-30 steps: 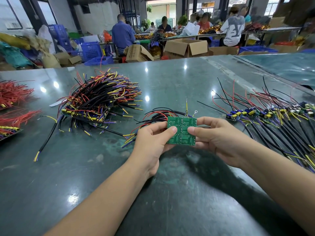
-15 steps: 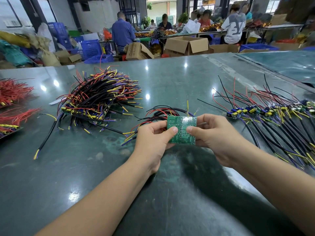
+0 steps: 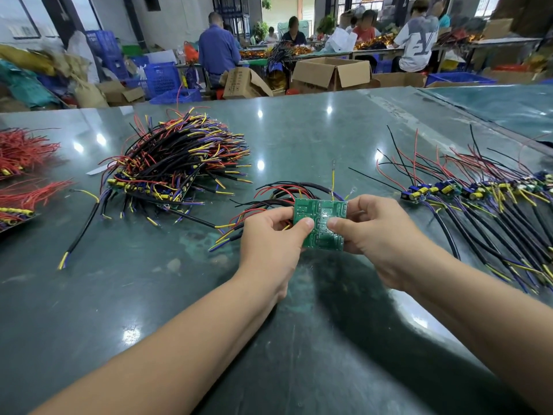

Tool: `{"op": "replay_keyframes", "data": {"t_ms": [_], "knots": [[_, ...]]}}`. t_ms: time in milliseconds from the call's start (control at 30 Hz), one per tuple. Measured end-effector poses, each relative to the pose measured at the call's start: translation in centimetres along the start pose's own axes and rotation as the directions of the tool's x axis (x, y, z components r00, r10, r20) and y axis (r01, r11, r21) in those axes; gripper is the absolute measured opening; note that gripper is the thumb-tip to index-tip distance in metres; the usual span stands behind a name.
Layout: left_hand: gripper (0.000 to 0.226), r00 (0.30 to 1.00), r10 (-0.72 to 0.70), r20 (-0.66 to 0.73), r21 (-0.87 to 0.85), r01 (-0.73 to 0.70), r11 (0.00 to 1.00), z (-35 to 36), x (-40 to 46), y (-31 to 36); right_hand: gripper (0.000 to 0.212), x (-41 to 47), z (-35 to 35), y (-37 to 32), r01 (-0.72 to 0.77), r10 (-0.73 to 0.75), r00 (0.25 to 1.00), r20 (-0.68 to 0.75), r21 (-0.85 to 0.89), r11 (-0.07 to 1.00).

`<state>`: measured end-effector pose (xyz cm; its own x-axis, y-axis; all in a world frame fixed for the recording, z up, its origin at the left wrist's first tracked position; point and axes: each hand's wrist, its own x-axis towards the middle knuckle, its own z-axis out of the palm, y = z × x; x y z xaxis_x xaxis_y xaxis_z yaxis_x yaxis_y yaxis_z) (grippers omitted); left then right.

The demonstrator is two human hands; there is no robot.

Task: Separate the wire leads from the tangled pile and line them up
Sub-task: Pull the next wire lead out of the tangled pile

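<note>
A green circuit board (image 3: 321,215) with black, red, yellow and purple wire leads (image 3: 278,191) is held just above the table's middle. My left hand (image 3: 270,244) pinches its left edge, thumb on the face. My right hand (image 3: 378,235) pinches its right edge in the same way. The leads trail out behind and to the left of the board. A tangled pile of boards with leads (image 3: 176,169) lies to the left. A lined-up row of boards with leads (image 3: 484,205) stretches along the right.
The dark green glossy table (image 3: 149,310) holds red wire bundles (image 3: 24,154) at the far left edge and one loose black cable (image 3: 80,229). Cardboard boxes (image 3: 332,73), blue crates (image 3: 161,79) and several seated people are beyond the table's far edge.
Both hands keep the same hold on the board. The board has tilted slightly, its top edge now leaning a little to the left, and the view has shifted a bit.
</note>
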<state>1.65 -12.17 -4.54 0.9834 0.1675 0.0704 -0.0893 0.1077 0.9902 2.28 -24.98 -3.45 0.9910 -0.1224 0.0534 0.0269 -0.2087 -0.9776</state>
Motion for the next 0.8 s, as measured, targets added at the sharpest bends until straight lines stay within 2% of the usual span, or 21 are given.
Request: {"op": "replay_keyframes", "data": {"t_ms": [167, 367, 467, 633, 800], "knots": [[0.034, 0.999, -0.016, -0.038, 0.05, 0.018, 0.999, 0.4, 0.2, 0.1, 0.018, 0.1, -0.2, 0.0, -0.016, 0.016, 1.0, -0.01, 0.016, 1.0], [0.023, 0.995, -0.023, -0.101, 0.116, 0.035, 0.993, 1.0, 0.1, 0.2, 0.018, 0.7, -0.3, 0.2, -0.04, 0.04, 0.999, -0.01, 0.04, 0.998], [0.005, 0.993, -0.036, -0.115, 0.147, 0.053, 0.988, 1.2, 0.1, 0.4, 0.017, 0.9, -0.3, 0.2, -0.067, 0.067, 0.998, 0.004, 0.043, 0.997], [0.013, 0.999, -0.02, -0.05, 0.272, 0.033, 0.962, 1.0, 0.8, 0.3, 0.029, 1.2, -0.2, -0.1, -0.104, 0.104, 0.995, 0.006, 0.092, 0.99], [0.013, 0.989, -0.06, -0.133, 0.205, 0.087, 0.975, 1.8, 0.9, 0.2, 0.032, 1.1, -0.5, -0.2, -0.134, 0.135, 0.991, -0.003, 0.098, 0.986]]}}
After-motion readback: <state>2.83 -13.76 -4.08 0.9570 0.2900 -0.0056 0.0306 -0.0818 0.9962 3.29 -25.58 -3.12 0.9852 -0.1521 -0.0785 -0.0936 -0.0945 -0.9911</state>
